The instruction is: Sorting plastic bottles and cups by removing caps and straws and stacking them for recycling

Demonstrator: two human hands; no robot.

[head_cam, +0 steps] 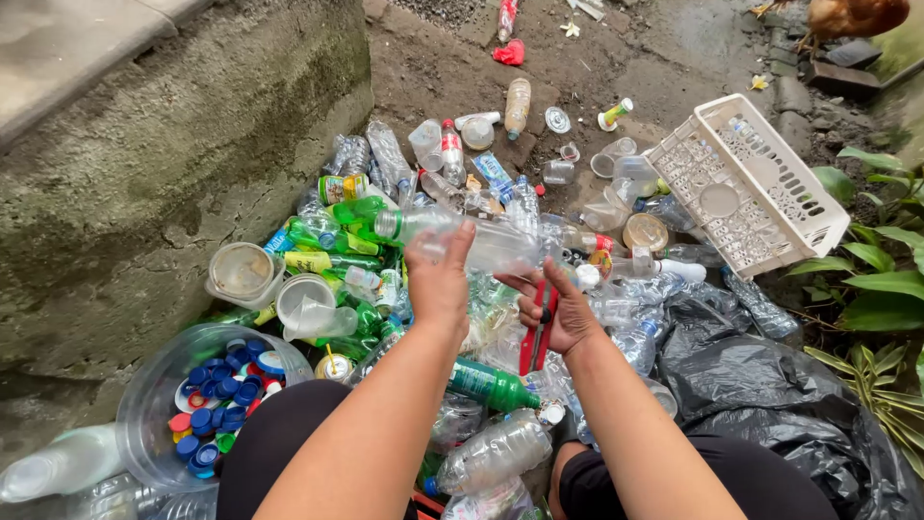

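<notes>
Bag: black plastic bag (770,404) lay near right, beside my knee.
Basket: white basket (746,183) sat tilted, far right.
Bowl: clear bowl (154,404) held bottle caps, near left.
Bottle: clear bottle (481,241) hung above the pile, centre.
Left hand (438,279): I clamped the bottle.
Right hand (558,313): I gripped red cutter (539,332), just beneath the bottle.

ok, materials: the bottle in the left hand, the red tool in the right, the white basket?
Clear bottle in the left hand: thin see-through plastic, glossy, walls look dented. Red-handled tool in the right hand: handles look like smooth red plastic; the blade is hidden, probably metal. White basket: rigid moulded plastic, matte, with a perforated lattice in its walls and base.
</notes>
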